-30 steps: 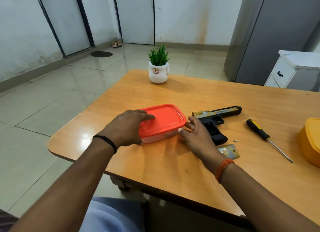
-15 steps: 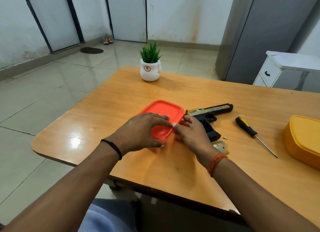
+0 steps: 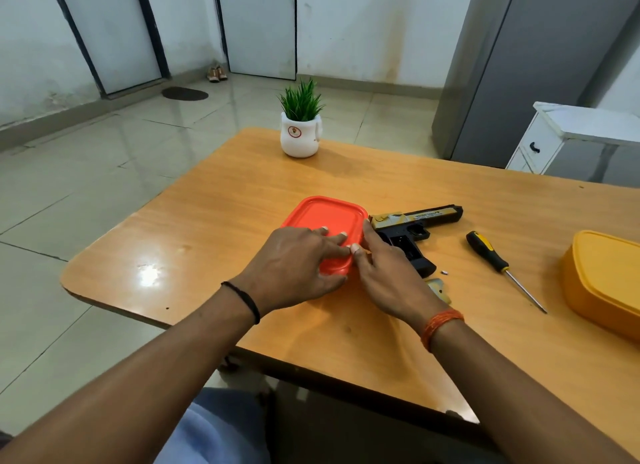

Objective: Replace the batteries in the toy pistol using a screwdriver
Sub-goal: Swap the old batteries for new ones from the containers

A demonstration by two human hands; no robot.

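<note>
A black and gold toy pistol (image 3: 415,217) lies on its side on the wooden table (image 3: 225,200), its grip pointing toward me. Its gold battery cover (image 3: 439,287) and a tiny screw (image 3: 445,272) lie loose by the grip. To the right lies a black and yellow screwdriver (image 3: 488,252). Left of the pistol stands a box with a red lid (image 3: 325,217). My left hand (image 3: 294,266) holds the box's near end, fingers on the lid and thumb along the front. My right hand (image 3: 388,273) pinches the lid's near right rim.
A yellow lidded box (image 3: 606,276) sits at the table's right edge. A small potted plant (image 3: 300,131) stands at the far side. Beyond the table are a white drawer unit (image 3: 568,134) and a grey cabinet (image 3: 519,65). The table's left edge drops to tiled floor.
Both hands moved from the box's left and right sides to its near right corner. The left fingers now lie on top of the lid and the right hand has closed in on the rim.
</note>
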